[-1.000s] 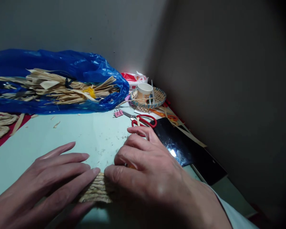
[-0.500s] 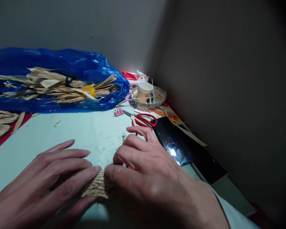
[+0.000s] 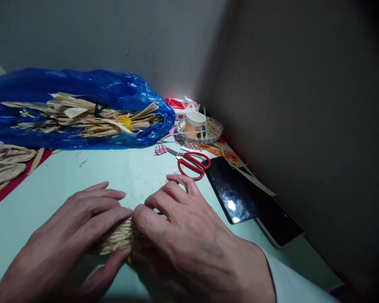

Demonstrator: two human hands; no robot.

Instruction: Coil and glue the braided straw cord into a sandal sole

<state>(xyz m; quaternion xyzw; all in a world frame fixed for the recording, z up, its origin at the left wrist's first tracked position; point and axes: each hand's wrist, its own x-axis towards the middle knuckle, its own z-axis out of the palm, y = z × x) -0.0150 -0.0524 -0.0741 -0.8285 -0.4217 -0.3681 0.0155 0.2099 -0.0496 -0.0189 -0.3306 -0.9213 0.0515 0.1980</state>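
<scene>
A small piece of woven straw (image 3: 115,237), pale and ridged, is held between both hands low in the view. My left hand (image 3: 72,227) grips its left side, thumb below and index finger along the top, the other fingers stretched loosely forward. My right hand (image 3: 183,231) is closed on its right end, with the fingertips curled under and hidden. A bit of yellow shows beneath the piece by the left thumb. Beyond my right hand lie red-handled scissors (image 3: 194,164), their blades pointing away to the left.
A blue plastic bag (image 3: 113,84) holds bundled dry strips (image 3: 85,115) at the back left. Braided cord (image 3: 6,164) lies left. Behind the scissors are a pink binder clip (image 3: 161,150) and a paper cup (image 3: 195,124) in a woven basket (image 3: 216,128). Dark tablets (image 3: 230,193) lie right.
The view has shifted slightly, so the table things sit further right. A pale strand that stood above my right hand is out of sight. Both hands stay on the woven piece, which now looks more tilted.
</scene>
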